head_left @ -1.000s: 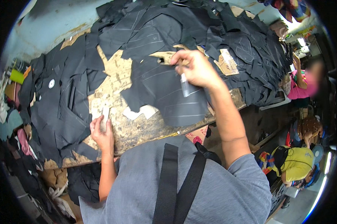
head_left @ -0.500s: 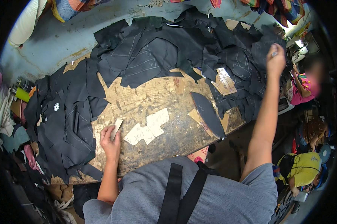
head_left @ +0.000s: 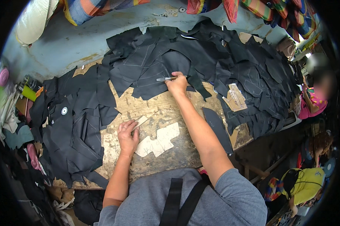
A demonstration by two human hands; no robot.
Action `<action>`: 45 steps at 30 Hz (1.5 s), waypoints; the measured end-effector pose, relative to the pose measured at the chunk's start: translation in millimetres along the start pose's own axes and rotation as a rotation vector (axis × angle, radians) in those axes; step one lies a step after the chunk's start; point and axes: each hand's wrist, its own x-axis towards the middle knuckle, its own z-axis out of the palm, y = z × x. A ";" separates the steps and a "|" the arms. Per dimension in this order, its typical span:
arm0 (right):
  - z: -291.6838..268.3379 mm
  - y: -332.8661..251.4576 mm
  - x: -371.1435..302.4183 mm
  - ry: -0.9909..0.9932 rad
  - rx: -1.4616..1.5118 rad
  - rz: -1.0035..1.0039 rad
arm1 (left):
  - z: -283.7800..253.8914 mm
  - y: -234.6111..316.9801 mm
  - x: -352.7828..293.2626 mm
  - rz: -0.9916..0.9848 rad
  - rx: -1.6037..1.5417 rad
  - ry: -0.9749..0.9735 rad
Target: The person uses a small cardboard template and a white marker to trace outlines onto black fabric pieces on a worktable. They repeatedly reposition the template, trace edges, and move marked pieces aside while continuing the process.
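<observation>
My left hand (head_left: 128,136) rests on the worn wooden table with a small, narrow cardboard pattern piece (head_left: 141,121) pinched between its fingers. My right hand (head_left: 177,84) is stretched forward at the front edge of a black leather piece (head_left: 147,87) that bears pale drawn outlines. In its grip is a slim silver-and-dark pen (head_left: 164,79), lying sideways with one end toward the left. Between the two forearms lies a flat, pale pattern piece (head_left: 160,140) with handwriting on it. The right-hand fingers partly cover the pen.
Black leather scraps (head_left: 70,139) pile up on the left, along the back and on the right. A cardboard template (head_left: 236,98) lies on the right pile; a curved black piece (head_left: 217,130) lies beside my right forearm. Two people (head_left: 307,184) are beyond the table at right.
My right hand has swung from the far right pile to the middle of the table, carrying the pen. My left hand keeps the cardboard piece, which now tilts further rightward. The view has shifted.
</observation>
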 end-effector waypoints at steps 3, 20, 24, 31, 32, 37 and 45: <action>-15.8 -0.5 -15.4 -0.096 0.569 0.011 | 0.3 -1.0 0.3 -0.011 -0.020 -0.008; -86.8 94.7 -75.8 0.007 0.409 -0.221 | -2.9 1.8 5.4 -0.065 -0.037 -0.051; -97.7 79.6 -83.3 0.037 0.562 -0.268 | -2.5 2.2 5.1 -0.010 -0.017 -0.009; -163.0 20.9 -85.8 0.226 0.493 -0.559 | -4.5 -6.1 8.9 -0.044 -0.010 -0.103; -169.5 11.4 -88.9 0.201 0.544 -0.541 | -5.0 -7.0 9.9 -0.046 -0.010 -0.112; -172.8 -25.8 -116.8 0.051 0.622 -0.557 | -12.4 4.4 7.1 -0.051 0.154 -0.058; -135.6 -26.8 -161.3 -0.158 1.037 -0.153 | -26.0 17.0 -47.6 0.049 0.539 -0.862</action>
